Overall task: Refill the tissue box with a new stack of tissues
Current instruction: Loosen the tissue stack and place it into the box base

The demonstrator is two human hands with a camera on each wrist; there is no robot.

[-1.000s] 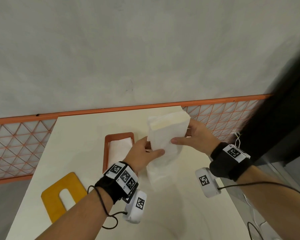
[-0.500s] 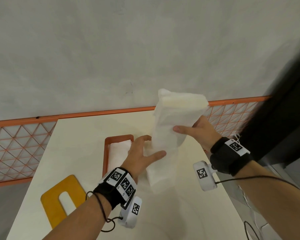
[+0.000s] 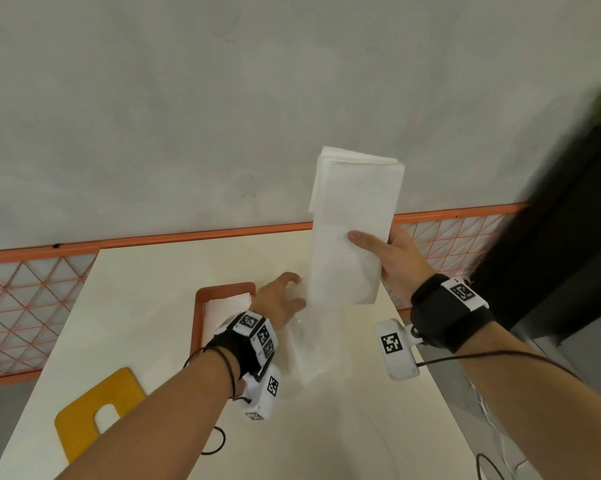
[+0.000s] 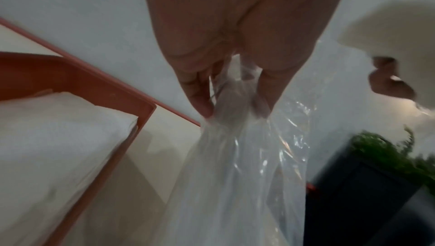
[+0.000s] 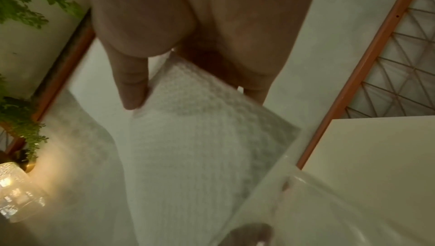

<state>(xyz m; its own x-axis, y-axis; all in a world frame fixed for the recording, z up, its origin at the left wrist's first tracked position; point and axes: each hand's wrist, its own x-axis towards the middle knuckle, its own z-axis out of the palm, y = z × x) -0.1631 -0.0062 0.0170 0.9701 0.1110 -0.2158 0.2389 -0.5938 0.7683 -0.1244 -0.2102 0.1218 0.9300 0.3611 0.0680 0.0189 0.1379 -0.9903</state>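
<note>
On the cream bench point(image 3: 146, 306), one flat yellow lid point(image 3: 94, 410) with a slot is seen, then one orange box point(image 3: 197, 317) holding white tissues. One clear wrapper point(image 4: 247, 157) is pinched by the left hand point(image 3: 280, 299). One embossed white stack point(image 3: 351, 230) is gripped, upright above the bench, by the right hand point(image 3: 394, 258).

Your right hand point(image 3: 392, 261) is raised above the table, thumb across the front and fingers behind the tissue stack point(image 3: 352, 223), gripping it upright. Your left hand point(image 3: 280, 301) sits lower, fingers point(image 4: 197, 92) pinching the clear plastic wrapper point(image 4: 247, 157). Both forearms reach forward, wrists banded.
</note>
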